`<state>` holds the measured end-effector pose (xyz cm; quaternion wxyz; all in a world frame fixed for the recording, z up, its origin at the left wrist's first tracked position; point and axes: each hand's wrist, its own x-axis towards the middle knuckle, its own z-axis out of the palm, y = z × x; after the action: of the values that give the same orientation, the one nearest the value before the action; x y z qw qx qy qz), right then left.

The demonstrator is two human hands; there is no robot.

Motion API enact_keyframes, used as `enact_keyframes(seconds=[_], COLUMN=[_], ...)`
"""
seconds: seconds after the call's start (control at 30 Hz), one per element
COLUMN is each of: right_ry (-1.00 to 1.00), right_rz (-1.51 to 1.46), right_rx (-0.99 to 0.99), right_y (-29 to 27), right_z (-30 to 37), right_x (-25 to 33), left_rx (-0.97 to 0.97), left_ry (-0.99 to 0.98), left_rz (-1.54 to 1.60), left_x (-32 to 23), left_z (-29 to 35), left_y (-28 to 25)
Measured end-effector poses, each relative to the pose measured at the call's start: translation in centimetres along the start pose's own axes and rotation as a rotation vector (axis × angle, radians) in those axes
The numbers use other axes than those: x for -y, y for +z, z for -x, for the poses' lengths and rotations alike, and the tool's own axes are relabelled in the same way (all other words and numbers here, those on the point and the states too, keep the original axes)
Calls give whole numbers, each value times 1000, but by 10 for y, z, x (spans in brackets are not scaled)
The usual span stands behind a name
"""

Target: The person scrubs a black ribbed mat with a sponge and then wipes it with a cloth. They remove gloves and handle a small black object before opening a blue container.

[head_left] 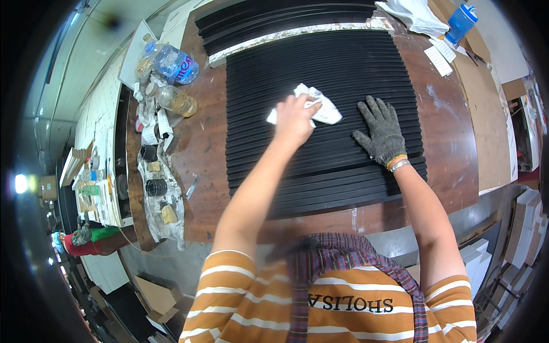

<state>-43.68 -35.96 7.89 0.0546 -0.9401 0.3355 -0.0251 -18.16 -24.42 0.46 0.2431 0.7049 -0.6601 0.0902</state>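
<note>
With its fingers partly closed, the bare left hand (294,119) is holding a crumpled white cloth (326,110) against long, ribbed black strips (320,57). The right hand (384,134), wearing a fuzzy grey knit glove (374,114), is lying flat on them, fingers spread, gripping nothing. The strips are resting on a scuffed brown surface (207,148). Leftward, a clear plastic jug (178,64) is lying near a bottle (178,102) that is holding something yellowish-brown. At far right, a blue tumbler (461,26) is hiding its contents.
</note>
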Motion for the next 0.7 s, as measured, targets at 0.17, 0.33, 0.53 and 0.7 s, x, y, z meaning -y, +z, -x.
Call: enact_keyframes(seconds=[0.17, 0.33, 0.53, 0.7], right_ry=[-1, 2, 14, 5], right_rz=[-18, -32, -29, -53], right_rx=[8, 16, 26, -4], right_y=[-2, -3, -4, -1], right_z=[0, 0, -2, -1], right_x=[0, 1, 2, 0], left_rx=[79, 25, 169, 88], left_ry=[-286, -631, -502, -518], left_rz=[-262, -351, -297, -463], left_x=[104, 102, 100, 116], left_z=[68, 23, -2, 14], left_y=[-115, -138, -106, -108])
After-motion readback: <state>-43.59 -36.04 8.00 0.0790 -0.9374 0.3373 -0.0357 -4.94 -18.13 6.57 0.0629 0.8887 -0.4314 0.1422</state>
